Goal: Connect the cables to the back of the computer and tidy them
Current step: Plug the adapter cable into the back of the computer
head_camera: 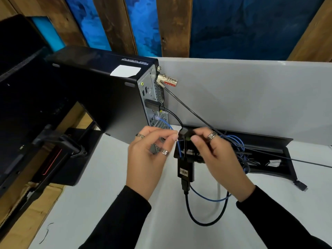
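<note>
A black slim computer (100, 90) stands on the white desk with its grey back panel (152, 97) turned toward me. A black plug (152, 104) and a blue network cable (166, 123) sit in its ports. My left hand (149, 159) and my right hand (213, 155) meet just below the panel. Both pinch a small black cable plug (184, 134) between their fingertips. Below it hangs a black adapter box (186, 170) with a barcode label, and a black cable (199, 222) loops down from it.
A brass combination lock (167, 80) with its thin cable hangs at the panel's top. An open black cable tray (265, 153) holds blue and black cable coils. A grey partition (251, 97) stands behind. At the left are a monitor (19, 72) and its stand (62, 150).
</note>
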Demonstrator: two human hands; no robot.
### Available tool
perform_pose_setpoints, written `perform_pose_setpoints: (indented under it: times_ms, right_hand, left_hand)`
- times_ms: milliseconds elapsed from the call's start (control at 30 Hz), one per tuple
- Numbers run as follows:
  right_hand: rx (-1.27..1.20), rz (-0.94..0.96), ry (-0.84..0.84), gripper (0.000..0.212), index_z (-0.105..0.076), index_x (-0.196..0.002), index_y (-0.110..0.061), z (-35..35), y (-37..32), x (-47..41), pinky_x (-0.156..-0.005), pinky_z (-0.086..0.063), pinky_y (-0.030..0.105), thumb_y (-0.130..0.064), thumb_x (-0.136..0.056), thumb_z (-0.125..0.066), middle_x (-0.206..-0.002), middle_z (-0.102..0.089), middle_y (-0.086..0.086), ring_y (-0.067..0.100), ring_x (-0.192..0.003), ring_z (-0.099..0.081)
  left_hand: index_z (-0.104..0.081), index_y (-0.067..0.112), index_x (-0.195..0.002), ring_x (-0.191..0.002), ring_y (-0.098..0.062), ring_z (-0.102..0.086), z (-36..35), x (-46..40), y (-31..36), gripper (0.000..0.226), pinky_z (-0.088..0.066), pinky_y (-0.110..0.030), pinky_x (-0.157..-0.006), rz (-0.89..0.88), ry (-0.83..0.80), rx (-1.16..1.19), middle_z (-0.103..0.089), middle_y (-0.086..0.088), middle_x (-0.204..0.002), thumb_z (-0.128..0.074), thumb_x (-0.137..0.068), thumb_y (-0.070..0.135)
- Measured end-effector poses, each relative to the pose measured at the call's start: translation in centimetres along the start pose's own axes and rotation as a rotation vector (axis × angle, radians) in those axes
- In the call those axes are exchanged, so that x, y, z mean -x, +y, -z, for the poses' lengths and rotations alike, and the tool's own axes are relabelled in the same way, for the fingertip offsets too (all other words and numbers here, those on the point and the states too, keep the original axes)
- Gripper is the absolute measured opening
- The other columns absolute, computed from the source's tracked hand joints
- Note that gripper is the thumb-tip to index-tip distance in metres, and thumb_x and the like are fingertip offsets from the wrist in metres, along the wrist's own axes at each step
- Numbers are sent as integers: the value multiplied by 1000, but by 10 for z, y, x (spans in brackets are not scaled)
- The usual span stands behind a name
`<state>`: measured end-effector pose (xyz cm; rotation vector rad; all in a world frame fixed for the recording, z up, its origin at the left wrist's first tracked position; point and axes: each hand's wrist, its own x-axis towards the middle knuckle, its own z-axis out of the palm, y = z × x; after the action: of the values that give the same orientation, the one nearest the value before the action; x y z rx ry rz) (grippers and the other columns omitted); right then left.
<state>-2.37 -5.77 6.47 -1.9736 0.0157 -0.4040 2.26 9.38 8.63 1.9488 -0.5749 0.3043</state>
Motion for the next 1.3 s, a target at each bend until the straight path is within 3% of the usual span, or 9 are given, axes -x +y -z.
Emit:
perform_pose_setpoints:
  times_ms: [67,200,367,567,633,700,833,1000,1300]
  right_hand:
    - [83,-27,84,13,-58,-89,-14,12,5,-5,-45,-32,7,-18,-94,-47,-50,-39,-10,2,-45,-44]
    - [241,-57,90,15,-55,-85,-10,15,18,-20,-45,-33,6,-17,-95,-48,-48,-35,-8,-2,-48,-47]
    - [299,5,-29,20,-43,-76,-16,-11,25,-40,-47,-34,7,-15,-95,-48,-47,-33,-7,-1,-49,-46]
    - [452,95,-174,20,-47,-80,-17,-28,33,-62,-53,-32,20,-30,-96,-46,-71,-42,-3,8,-59,-43]
    - [555,163,-163,22,-56,-92,-14,-29,36,-68,-58,-32,23,-34,-95,-45,-82,-39,-3,15,-65,-46]
    - [655,242,-178,24,-55,-83,-14,-29,36,-72,-58,-31,24,-35,-93,-46,-81,-31,-3,17,-62,-44]
    - [619,280,-203,21,-39,-78,-18,-30,29,-82,-56,-29,27,-33,-87,-51,-67,-32,-5,17,-62,-40]
    - [806,512,-156,19,-66,-81,-14,-40,27,-88,-56,-26,24,-28,-82,-54,-84,-49,5,19,-76,-49]
    - [845,432,-62,20,-62,-67,-13,-49,33,-87,-57,-30,29,-29,-75,-53,-89,-50,6,22,-81,-48]
  left_hand:
    - [-63,33,-91,-78,1,-53,10,-9,0,11,-41,-9,-76,-59,7,-74,-57,17,-89,-66,-80,33]
    - [-62,27,-103,-92,-10,-47,31,-36,-1,21,-43,-41,-83,-205,28,-333,-53,11,-97,-62,-83,34]
    - [-63,18,-108,-101,-20,-41,49,-77,-2,25,-25,-28,-82,-382,44,-602,-57,-8,-106,-60,-87,30]
    - [-52,19,-126,-121,-24,-38,55,-118,-8,47,-26,-40,-102,-379,-100,-696,-49,-7,-129,-49,-88,46]
    - [-47,19,-131,-127,-24,-36,53,-124,-14,55,-23,-47,-109,-334,-182,-687,-46,-5,-134,-44,-87,53]
    - [-44,19,-133,-129,-23,-35,52,-125,-19,59,-22,-50,-111,-323,-213,-673,-44,-4,-137,-42,-86,54]
    - [-44,22,-133,-128,-21,-35,46,-125,-24,57,-18,-38,-107,-319,-178,-663,-45,-1,-137,-41,-86,55]
    - [-47,22,-129,-119,-20,-37,39,-125,-27,55,-18,-29,-98,-296,-105,-653,-49,-1,-131,-41,-86,56]
    - [-48,22,-130,-120,-21,-38,38,-125,-31,53,-19,-31,-98,-311,-79,-635,-51,-1,-131,-42,-87,54]
